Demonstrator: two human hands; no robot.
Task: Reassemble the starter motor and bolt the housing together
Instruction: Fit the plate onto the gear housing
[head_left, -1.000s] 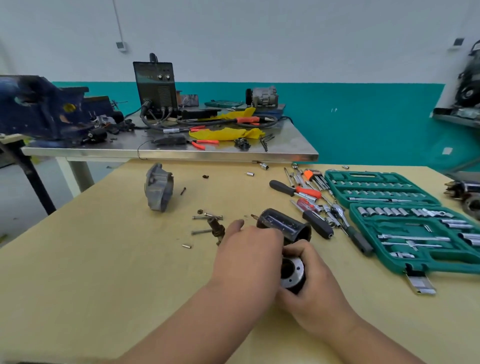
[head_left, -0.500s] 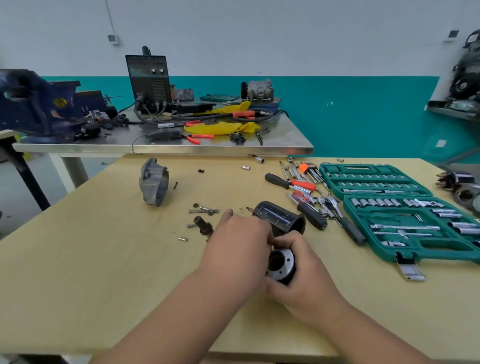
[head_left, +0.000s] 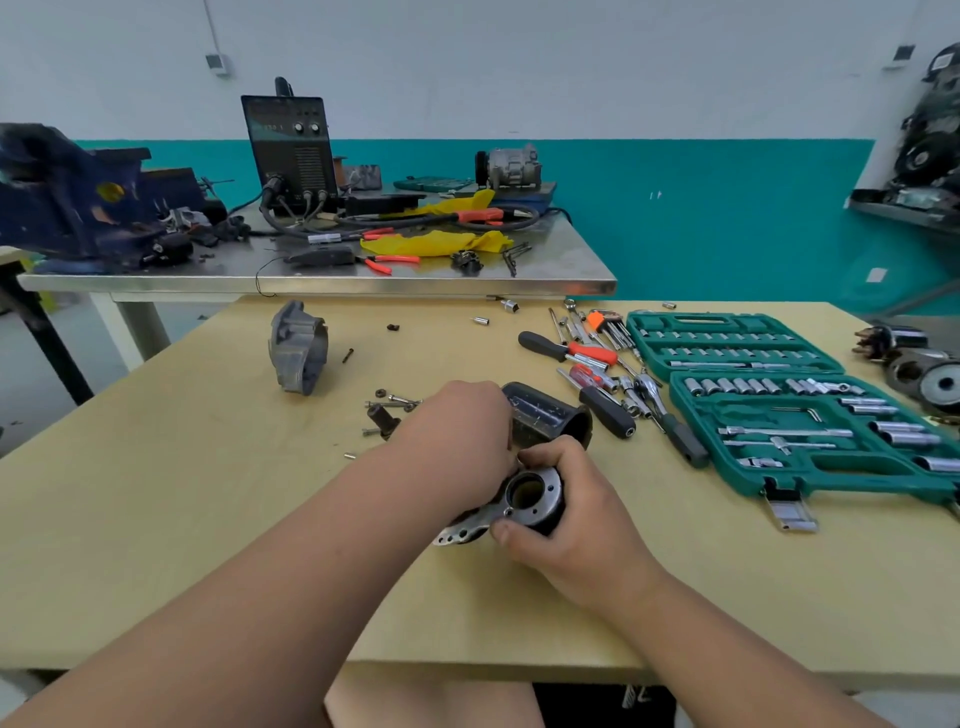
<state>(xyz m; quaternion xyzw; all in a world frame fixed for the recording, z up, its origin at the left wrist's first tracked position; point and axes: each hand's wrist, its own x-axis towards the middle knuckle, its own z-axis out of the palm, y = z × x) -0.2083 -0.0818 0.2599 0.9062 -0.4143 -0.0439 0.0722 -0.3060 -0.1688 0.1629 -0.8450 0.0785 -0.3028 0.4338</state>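
My right hand (head_left: 576, 525) grips a dark round starter part with a metal ring face (head_left: 535, 493) just above the wooden table (head_left: 208, 519). My left hand (head_left: 457, 441) covers the part's left side with curled fingers; a perforated metal plate (head_left: 460, 532) sticks out below it. Behind the hands lies the black cylindrical motor housing (head_left: 545, 415) on its side. A grey cast end housing (head_left: 297, 348) stands at the left. Loose bolts and nuts (head_left: 392, 402) and a small dark shaft piece (head_left: 382, 418) lie beside my left hand.
Screwdrivers (head_left: 571, 353), a ratchet (head_left: 670, 415) and hex keys lie right of the housing. An open green socket set (head_left: 779, 410) fills the right side. More starter parts (head_left: 924, 374) sit at the far right edge. A steel bench (head_left: 363, 283) with a welder stands behind.
Both hands have drawn the round part nearer to me and tilted it, so the perforated plate now shows below my left hand. The camera view shifted slightly.
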